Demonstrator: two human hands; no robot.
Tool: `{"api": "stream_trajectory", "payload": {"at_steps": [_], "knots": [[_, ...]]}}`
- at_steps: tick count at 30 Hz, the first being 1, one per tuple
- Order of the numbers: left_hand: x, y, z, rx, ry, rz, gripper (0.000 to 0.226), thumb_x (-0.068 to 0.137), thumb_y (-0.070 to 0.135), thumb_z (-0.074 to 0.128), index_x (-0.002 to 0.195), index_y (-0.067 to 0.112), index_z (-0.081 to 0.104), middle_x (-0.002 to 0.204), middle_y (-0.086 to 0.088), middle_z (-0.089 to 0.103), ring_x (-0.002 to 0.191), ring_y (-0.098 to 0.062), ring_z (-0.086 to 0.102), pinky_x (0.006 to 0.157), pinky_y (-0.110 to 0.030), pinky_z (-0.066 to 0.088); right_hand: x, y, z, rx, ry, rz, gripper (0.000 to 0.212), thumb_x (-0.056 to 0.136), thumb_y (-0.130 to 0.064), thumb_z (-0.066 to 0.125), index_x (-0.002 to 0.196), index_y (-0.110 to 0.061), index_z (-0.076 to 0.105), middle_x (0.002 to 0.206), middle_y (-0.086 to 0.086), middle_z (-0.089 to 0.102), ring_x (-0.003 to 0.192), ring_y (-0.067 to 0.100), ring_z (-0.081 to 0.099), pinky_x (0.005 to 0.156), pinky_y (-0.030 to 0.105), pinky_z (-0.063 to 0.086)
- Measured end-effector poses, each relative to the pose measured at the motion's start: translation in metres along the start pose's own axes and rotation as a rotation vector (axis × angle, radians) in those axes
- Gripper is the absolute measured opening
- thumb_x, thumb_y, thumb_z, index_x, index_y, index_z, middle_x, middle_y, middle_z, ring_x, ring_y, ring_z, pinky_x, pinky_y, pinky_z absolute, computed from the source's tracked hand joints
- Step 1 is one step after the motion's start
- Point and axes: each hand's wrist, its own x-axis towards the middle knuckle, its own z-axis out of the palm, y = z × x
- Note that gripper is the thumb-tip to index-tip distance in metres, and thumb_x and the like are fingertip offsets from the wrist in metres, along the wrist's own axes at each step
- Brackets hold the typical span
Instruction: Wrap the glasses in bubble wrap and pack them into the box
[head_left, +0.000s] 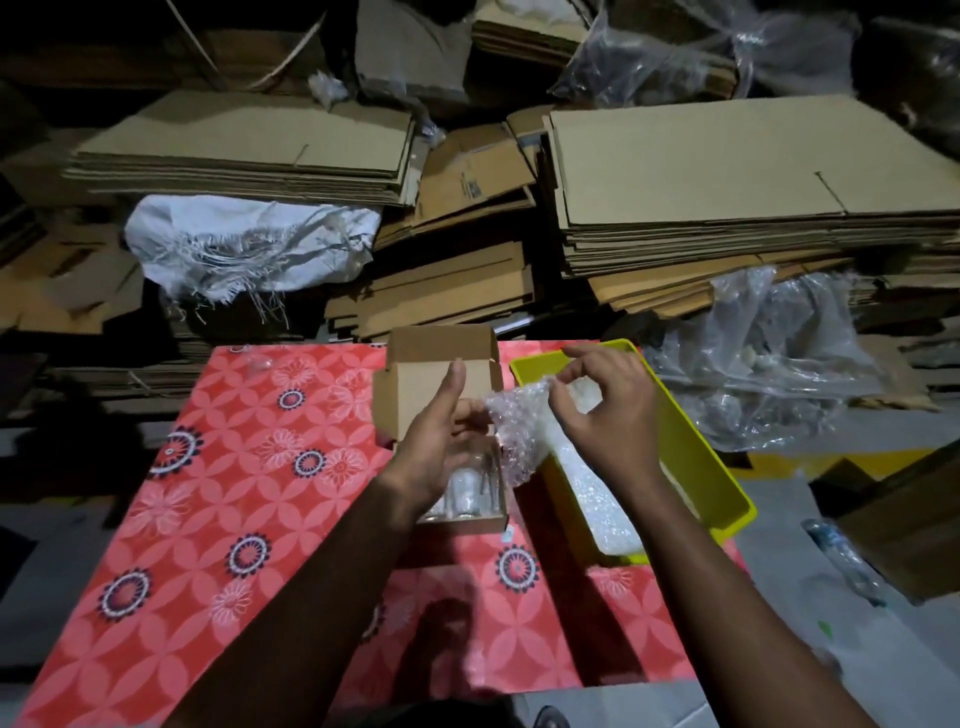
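Holding: both hands work one sheet of bubble wrap (514, 426) above the open box (441, 374).
Left hand: left hand (441, 436) raised over the box, forefinger stretched up and forward, thumb and the other fingers closed on the left edge of the sheet.
Right hand: right hand (608, 410) above the yellow tray (696, 447); thumb and forefinger pinch the sheet's upper corner, remaining fingers arched and apart.
Bubble wrap: clear, crumpled, small bubbles catching light; hangs as a drooping fold between the two hands, lower end reaching the gap between box and tray.
Glasses: clear glasses (467, 493) standing inside the near end of the box, below the left wrist; rims and bases glint, count cannot be told.
Box: small brown corrugated carton, lid flap standing up at the far side, resting on the red flowered cloth (208, 493).
Tray: yellow plastic, just right of the box, holding more folded bubble wrap (597, 499), white and shiny.
Surroundings: stacks of flattened cardboard (727, 176) beyond the cloth; a frayed white sack (249, 244) to the left; clear plastic bags (769, 364) to the right.
Light: dim, edges of the scene dark.
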Motion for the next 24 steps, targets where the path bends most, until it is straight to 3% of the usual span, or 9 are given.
{"api": "stream_trajectory", "payload": {"at_steps": [3,6,9,13,15,17,19,22,24], "knots": [[-0.01,0.012,-0.018,0.083,0.008,0.077,0.072,0.077,0.078,0.062,0.11,0.014,0.072,0.094,0.003,0.071,0.097,-0.018,0.067,0.096,-0.043,0.05,-0.008,-0.013,0.01,-0.035,0.012,-0.088,0.013,0.08,-0.021,0.076,0.077,-0.021,0.064,0.104,-0.01,0.072,0.1,0.021,0.063,0.082,0.047,0.047],[-0.022,0.016,-0.027,0.25,-0.019,0.017,0.07,0.082,0.078,0.053,0.095,0.013,0.074,0.087,0.0,0.074,0.083,-0.017,0.066,0.082,-0.037,0.044,-0.019,-0.027,0.019,-0.101,0.103,-0.128,0.012,0.079,-0.016,0.077,0.077,-0.018,0.065,0.101,-0.008,0.073,0.096,0.024,0.062,0.082,0.043,0.044],[-0.028,0.01,-0.032,0.247,0.029,-0.052,0.065,0.08,0.08,0.053,0.094,0.019,0.072,0.091,0.001,0.074,0.085,-0.017,0.07,0.091,-0.042,0.047,-0.029,-0.037,0.027,-0.129,0.136,-0.185,0.009,0.079,-0.015,0.075,0.078,-0.016,0.067,0.1,-0.008,0.073,0.096,0.024,0.061,0.083,0.043,0.042],[-0.027,0.005,-0.041,0.079,0.04,0.086,0.029,0.094,0.035,0.067,0.106,0.009,0.073,0.106,-0.012,0.075,0.104,-0.03,0.07,0.104,-0.057,0.047,-0.042,-0.038,0.037,-0.13,0.037,-0.235,0.009,0.075,-0.017,0.075,0.08,-0.017,0.068,0.099,-0.013,0.071,0.098,0.022,0.059,0.088,0.043,0.04],[-0.027,0.007,-0.049,0.086,0.044,0.16,0.029,0.095,0.032,0.065,0.111,0.008,0.07,0.109,-0.011,0.075,0.105,-0.029,0.07,0.101,-0.054,0.05,-0.047,-0.038,0.039,-0.053,-0.002,-0.178,0.011,0.074,-0.021,0.075,0.076,-0.019,0.064,0.108,-0.015,0.07,0.102,0.019,0.056,0.089,0.041,0.039],[-0.029,0.011,-0.055,0.074,0.031,0.191,0.032,0.099,0.031,0.06,0.116,0.004,0.066,0.11,-0.013,0.074,0.106,-0.029,0.07,0.096,-0.048,0.053,-0.047,-0.04,0.04,0.079,-0.034,-0.03,0.014,0.079,-0.028,0.073,0.08,-0.021,0.061,0.12,-0.014,0.067,0.109,0.014,0.053,0.091,0.033,0.038],[-0.031,0.019,-0.06,0.072,0.008,0.218,0.032,0.103,0.027,0.053,0.114,-0.001,0.063,0.106,-0.016,0.074,0.104,-0.031,0.071,0.091,-0.041,0.056,-0.042,-0.033,0.045,0.307,-0.099,0.288,0.025,0.084,-0.037,0.074,0.099,-0.022,0.061,0.124,-0.014,0.062,0.113,0.008,0.054,0.094,0.024,0.042],[-0.033,0.032,-0.064,0.098,-0.017,0.247,0.028,0.105,0.022,0.046,0.106,-0.001,0.062,0.105,-0.022,0.073,0.101,-0.036,0.071,0.088,-0.039,0.057,-0.028,-0.023,0.057,0.881,-0.493,0.946,0.063,0.083,-0.059,0.069,0.131,-0.021,0.057,0.125,0.004,0.067,0.112,0.026,0.066,0.097,0.045,0.052],[-0.037,0.039,-0.067,0.141,-0.031,0.244,0.031,0.106,0.025,0.045,0.097,0.004,0.066,0.09,-0.017,0.075,0.09,-0.029,0.073,0.079,-0.032,0.059,-0.024,-0.026,0.06,1.036,-0.723,1.084,0.058,0.087,-0.053,0.067,0.13,-0.013,0.063,0.121,0.016,0.069,0.107,0.035,0.066,0.091,0.047,0.055]]}}
